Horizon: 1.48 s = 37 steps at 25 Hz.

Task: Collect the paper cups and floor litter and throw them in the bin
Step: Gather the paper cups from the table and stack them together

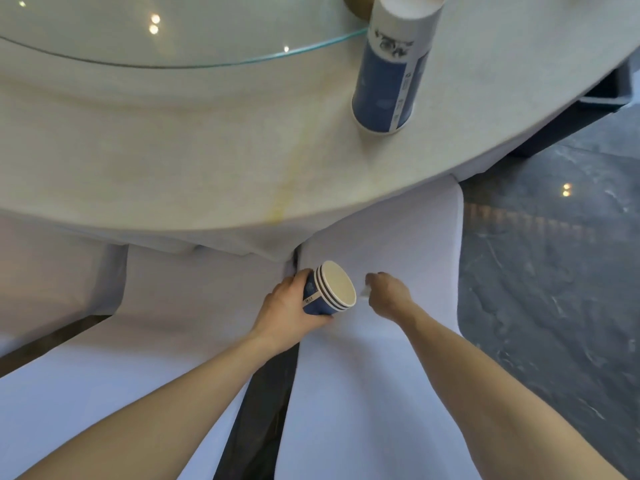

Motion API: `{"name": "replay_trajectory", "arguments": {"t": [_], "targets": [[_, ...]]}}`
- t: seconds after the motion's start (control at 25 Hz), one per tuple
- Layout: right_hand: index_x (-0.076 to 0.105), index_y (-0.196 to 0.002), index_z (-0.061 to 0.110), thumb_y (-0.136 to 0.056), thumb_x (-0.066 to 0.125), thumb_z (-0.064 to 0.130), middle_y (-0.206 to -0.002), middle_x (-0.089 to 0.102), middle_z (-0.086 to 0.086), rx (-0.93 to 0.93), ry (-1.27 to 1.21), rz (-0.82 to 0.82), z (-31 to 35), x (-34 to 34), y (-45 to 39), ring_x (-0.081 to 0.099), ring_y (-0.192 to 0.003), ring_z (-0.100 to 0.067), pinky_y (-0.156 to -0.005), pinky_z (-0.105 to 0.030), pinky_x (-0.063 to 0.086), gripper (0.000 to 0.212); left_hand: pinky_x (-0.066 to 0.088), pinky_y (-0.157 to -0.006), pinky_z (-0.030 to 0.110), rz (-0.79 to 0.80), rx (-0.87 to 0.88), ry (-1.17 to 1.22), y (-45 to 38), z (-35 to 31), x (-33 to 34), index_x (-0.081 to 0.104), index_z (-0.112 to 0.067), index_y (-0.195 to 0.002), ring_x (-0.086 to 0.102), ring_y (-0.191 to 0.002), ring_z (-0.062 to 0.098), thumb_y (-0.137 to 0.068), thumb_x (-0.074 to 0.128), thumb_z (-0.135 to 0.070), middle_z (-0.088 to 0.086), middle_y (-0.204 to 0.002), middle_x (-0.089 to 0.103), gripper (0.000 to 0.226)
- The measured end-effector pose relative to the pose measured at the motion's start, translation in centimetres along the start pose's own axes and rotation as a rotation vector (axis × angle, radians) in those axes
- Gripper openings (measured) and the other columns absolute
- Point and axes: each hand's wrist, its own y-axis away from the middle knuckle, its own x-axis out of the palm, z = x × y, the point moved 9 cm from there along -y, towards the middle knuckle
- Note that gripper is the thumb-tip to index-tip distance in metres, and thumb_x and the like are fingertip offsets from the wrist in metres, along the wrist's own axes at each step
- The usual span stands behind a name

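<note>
My left hand (285,306) grips a small stack of blue paper cups (330,289) with white rims, nested and tilted so the opening faces up and right. My right hand (386,294) is just right of the stack, low over a white chair seat, its fingers pinched on a small white scrap (364,291). A tall stack of blue and white paper cups (391,74) stands on the round table at the upper right. No bin is in view.
A round table with a white cloth (173,150) and a glass turntable (173,32) fills the top. Two white-covered chairs (398,358) stand below it with a dark gap (263,403) between them. Dark marble floor (554,271) lies to the right.
</note>
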Motion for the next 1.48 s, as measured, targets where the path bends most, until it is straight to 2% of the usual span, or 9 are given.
{"name": "replay_trajectory", "arguments": {"t": [0.24, 0.4, 0.6, 0.76, 0.88, 0.96, 1.2, 1.32, 1.48], "targets": [[0.05, -0.121, 0.016, -0.091, 0.053, 0.011, -0.103, 0.07, -0.014, -0.129, -0.138, -0.262, 3.3, -11.6, 9.2, 0.062, -0.083, -0.04, -0.069, -0.043, 0.052, 0.03, 0.053, -0.098, 0.045, -0.021, 0.017, 0.021, 3.5, -5.0, -3.3, 0.048, -0.032, -0.136, 0.06, -0.119, 0.023, -0.067, 0.088, -0.045, -0.002, -0.128, 0.061, 0.081], [0.06, -0.111, 0.013, -0.093, 0.063, 0.015, -0.109, 0.054, -0.006, -0.33, -0.116, -0.418, 7.9, -19.0, 16.5, 0.058, -0.074, -0.033, -0.065, -0.044, 0.053, 0.018, 0.053, -0.096, 0.044, -0.084, 0.035, 0.015, 6.6, -8.2, -7.0, 0.048, -0.031, -0.138, 0.061, -0.118, 0.025, -0.067, 0.089, -0.043, -0.001, -0.128, 0.061, 0.082], [0.059, -0.119, 0.013, -0.093, 0.054, 0.008, -0.115, 0.058, -0.009, -0.35, -0.152, -0.326, 11.9, -21.8, 22.2, 0.06, -0.098, -0.031, -0.085, -0.047, 0.053, 0.026, 0.053, -0.091, 0.041, -0.194, 0.12, 0.102, 9.6, -11.5, -11.0, 0.055, -0.028, -0.136, 0.063, -0.113, 0.025, -0.063, 0.093, -0.044, 0.001, -0.121, 0.066, 0.083], [0.053, -0.136, 0.017, -0.096, 0.044, 0.003, -0.126, 0.064, -0.012, -0.35, -0.153, -0.263, 13.3, -22.2, 26.2, 0.062, -0.107, -0.032, -0.088, -0.042, 0.055, 0.044, 0.055, -0.09, 0.042, -0.201, 0.17, 0.151, 11.2, -13.0, -11.9, 0.057, -0.032, -0.132, 0.065, -0.107, 0.022, -0.059, 0.091, -0.05, -0.004, -0.116, 0.067, 0.083], [0.062, -0.127, 0.015, -0.095, 0.044, 0.001, -0.129, 0.059, -0.006, -0.335, -0.208, -0.344, 13.0, -23.1, 28.6, 0.058, -0.113, -0.029, -0.092, -0.036, 0.053, 0.039, 0.057, -0.089, 0.044, -0.214, 0.18, 0.223, 12.3, -13.4, -11.4, 0.056, -0.035, -0.13, 0.066, -0.106, 0.018, -0.053, 0.085, -0.06, -0.009, -0.115, 0.068, 0.086], [0.068, -0.117, 0.016, -0.093, 0.046, 0.005, -0.121, 0.062, -0.003, -0.319, -0.325, -0.349, 12.6, -23.3, 29.7, 0.059, -0.105, -0.022, -0.085, -0.033, 0.052, 0.034, 0.057, -0.088, 0.04, -0.218, 0.195, 0.234, 12.9, -13.8, -11.0, 0.056, -0.039, -0.126, 0.067, -0.104, 0.014, -0.053, 0.084, -0.063, -0.014, -0.114, 0.068, 0.082], [0.063, -0.104, 0.007, -0.073, 0.054, 0.01, -0.086, 0.056, -0.003, -0.294, -0.325, 0.109, 11.6, -19.0, 32.6, 0.049, -0.074, -0.016, -0.065, -0.03, 0.04, 0.033, 0.056, -0.087, 0.033, -0.218, 0.245, 0.182, 15.3, -15.1, -8.8, 0.053, -0.045, -0.132, 0.064, -0.105, 0.01, -0.053, 0.087, -0.058, -0.015, -0.116, 0.064, 0.087], [0.063, -0.1, 0.005, -0.066, 0.053, 0.013, -0.09, 0.055, -0.008, -0.301, -0.319, 0.124, 10.0, -18.9, 33.5, 0.049, -0.079, -0.02, -0.069, -0.036, 0.041, 0.036, 0.05, -0.08, 0.021, -0.225, 0.246, 0.217, 16.6, -16.1, -7.5, 0.052, -0.048, -0.129, 0.063, -0.105, 0.007, -0.054, 0.092, -0.051, -0.017, -0.117, 0.063, 0.085], [0.065, -0.123, 0.018, -0.079, 0.057, 0.008, -0.114, 0.066, -0.003, -0.401, -0.307, -0.019, 5.2, -20.3, 37.0, 0.06, -0.102, -0.021, -0.085, -0.035, 0.054, 0.046, 0.045, -0.07, 0.013, -0.294, 0.24, 0.285, 19.2, -20.6, -4.2, 0.054, -0.043, -0.123, 0.067, -0.099, 0.007, -0.06, 0.092, -0.045, -0.017, -0.112, 0.066, 0.074]]}}
